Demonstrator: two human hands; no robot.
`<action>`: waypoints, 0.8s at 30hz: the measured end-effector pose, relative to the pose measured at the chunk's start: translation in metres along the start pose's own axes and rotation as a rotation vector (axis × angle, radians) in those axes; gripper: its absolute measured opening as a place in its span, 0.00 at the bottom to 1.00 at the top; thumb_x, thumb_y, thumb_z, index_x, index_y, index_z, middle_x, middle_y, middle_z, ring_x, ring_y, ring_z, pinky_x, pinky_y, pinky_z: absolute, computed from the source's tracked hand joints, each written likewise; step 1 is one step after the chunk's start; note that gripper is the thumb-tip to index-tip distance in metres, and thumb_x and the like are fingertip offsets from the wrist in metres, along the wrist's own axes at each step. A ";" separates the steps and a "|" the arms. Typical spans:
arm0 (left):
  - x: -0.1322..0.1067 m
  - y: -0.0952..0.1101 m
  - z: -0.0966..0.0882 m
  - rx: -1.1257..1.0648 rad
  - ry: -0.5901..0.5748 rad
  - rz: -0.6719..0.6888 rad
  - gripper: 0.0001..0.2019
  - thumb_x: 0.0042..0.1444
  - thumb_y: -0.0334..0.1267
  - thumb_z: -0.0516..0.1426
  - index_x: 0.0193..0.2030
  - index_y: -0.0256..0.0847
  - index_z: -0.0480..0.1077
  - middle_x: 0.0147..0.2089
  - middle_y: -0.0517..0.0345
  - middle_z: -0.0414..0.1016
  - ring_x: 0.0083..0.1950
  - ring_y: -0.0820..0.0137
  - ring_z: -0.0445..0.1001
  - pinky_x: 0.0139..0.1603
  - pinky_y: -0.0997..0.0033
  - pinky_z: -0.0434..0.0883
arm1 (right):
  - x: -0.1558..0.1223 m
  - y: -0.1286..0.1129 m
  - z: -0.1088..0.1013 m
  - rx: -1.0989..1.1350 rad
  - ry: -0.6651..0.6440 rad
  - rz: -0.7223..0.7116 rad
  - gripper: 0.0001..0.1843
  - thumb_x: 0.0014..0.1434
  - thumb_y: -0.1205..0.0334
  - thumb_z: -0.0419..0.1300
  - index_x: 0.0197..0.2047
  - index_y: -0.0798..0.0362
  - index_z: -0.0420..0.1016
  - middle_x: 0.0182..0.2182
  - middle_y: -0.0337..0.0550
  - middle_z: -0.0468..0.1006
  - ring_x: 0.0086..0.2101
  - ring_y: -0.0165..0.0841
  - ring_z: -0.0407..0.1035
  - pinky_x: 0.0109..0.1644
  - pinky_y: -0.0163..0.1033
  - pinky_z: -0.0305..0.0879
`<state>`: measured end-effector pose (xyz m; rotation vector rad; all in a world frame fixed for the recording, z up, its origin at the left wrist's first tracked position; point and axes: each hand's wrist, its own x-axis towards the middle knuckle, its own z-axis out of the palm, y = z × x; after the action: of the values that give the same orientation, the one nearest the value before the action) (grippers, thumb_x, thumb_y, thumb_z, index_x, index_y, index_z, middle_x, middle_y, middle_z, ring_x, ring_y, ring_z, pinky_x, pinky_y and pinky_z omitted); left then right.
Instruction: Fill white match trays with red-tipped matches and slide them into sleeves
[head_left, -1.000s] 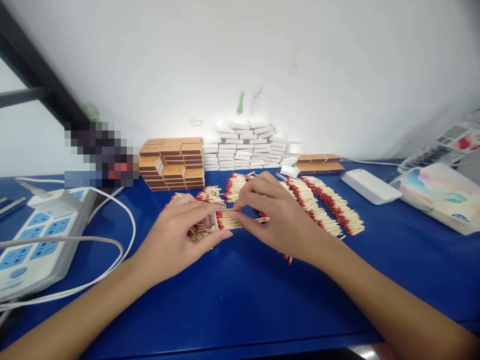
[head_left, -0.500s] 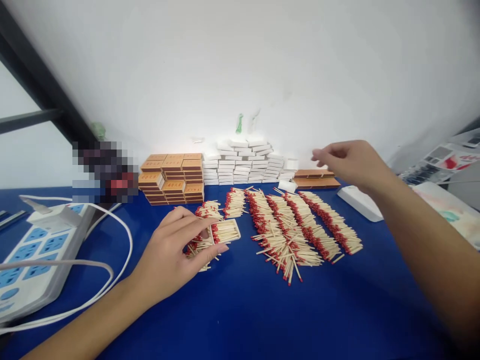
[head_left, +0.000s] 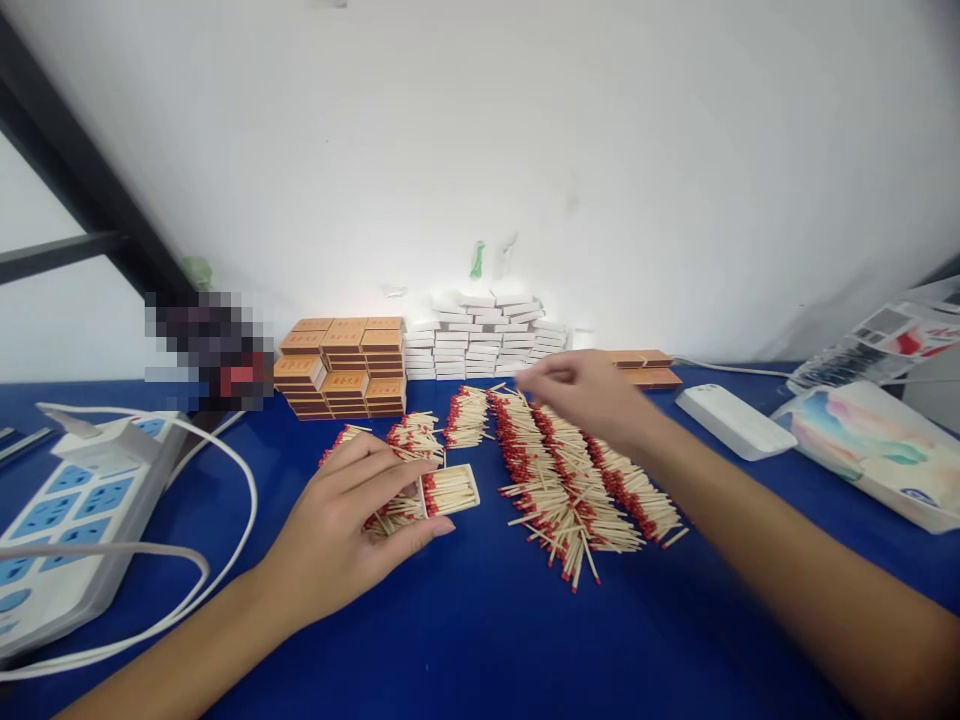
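The left hand (head_left: 356, 510) pinches the match tray (head_left: 475, 488), likely steadying it; the right hand (head_left: 574, 392) hovers by loose matches (head_left: 519, 445), fingers' hold unclear.

Blue tabletop (head_left: 480, 650): loose matches (head_left: 519, 445), stacked matchboxes (head_left: 345, 385), white boxes (head_left: 480, 340), power strip (head_left: 100, 498)

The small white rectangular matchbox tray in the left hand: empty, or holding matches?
Not empty: red-tipped pale wooden matchsticks lie inside the white rectangular tray.

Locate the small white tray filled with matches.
In the head view, the white tray is just left of centre, between the left hand's thumb and index finger, with the spread-out loose matches to its right.
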<state>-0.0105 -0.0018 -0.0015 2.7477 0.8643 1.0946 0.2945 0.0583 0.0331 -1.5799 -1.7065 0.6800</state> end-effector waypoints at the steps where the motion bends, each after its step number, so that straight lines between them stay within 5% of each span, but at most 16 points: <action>1: 0.000 0.000 0.000 0.001 0.008 0.007 0.21 0.60 0.40 0.69 0.58 0.39 0.74 0.38 0.56 0.77 0.43 0.65 0.70 0.51 0.58 0.70 | 0.001 -0.018 0.019 0.061 -0.088 0.000 0.16 0.62 0.48 0.65 0.31 0.52 0.81 0.27 0.44 0.81 0.26 0.31 0.69 0.29 0.38 0.62; 6: 0.001 0.002 -0.004 0.011 0.059 0.051 0.21 0.59 0.39 0.70 0.57 0.37 0.74 0.36 0.56 0.76 0.42 0.65 0.69 0.49 0.58 0.71 | 0.028 -0.063 0.096 0.151 -0.178 0.039 0.11 0.58 0.57 0.67 0.28 0.54 0.78 0.25 0.42 0.80 0.25 0.27 0.66 0.28 0.35 0.60; 12: 0.001 0.004 -0.004 0.019 0.091 0.055 0.22 0.59 0.40 0.69 0.57 0.36 0.75 0.38 0.53 0.78 0.44 0.64 0.70 0.50 0.59 0.72 | 0.059 -0.059 0.131 0.193 -0.241 0.155 0.20 0.60 0.54 0.66 0.21 0.54 0.71 0.19 0.45 0.76 0.19 0.28 0.64 0.21 0.35 0.56; 19: 0.002 0.002 -0.005 0.057 0.138 0.012 0.18 0.59 0.42 0.70 0.52 0.36 0.77 0.38 0.54 0.78 0.42 0.66 0.70 0.47 0.62 0.72 | 0.062 -0.063 0.132 0.245 -0.317 0.243 0.19 0.61 0.59 0.66 0.21 0.52 0.67 0.16 0.40 0.71 0.15 0.24 0.56 0.17 0.34 0.49; 24: 0.006 -0.003 -0.006 0.087 0.189 -0.071 0.18 0.60 0.40 0.69 0.55 0.39 0.77 0.35 0.58 0.78 0.39 0.67 0.70 0.46 0.64 0.72 | 0.037 -0.060 0.083 0.254 -0.262 0.197 0.17 0.66 0.58 0.62 0.26 0.52 0.69 0.18 0.38 0.69 0.17 0.24 0.56 0.19 0.33 0.50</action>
<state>-0.0123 0.0029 0.0062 2.6894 1.0476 1.3509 0.1916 0.0948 0.0337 -1.5410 -1.5797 1.1990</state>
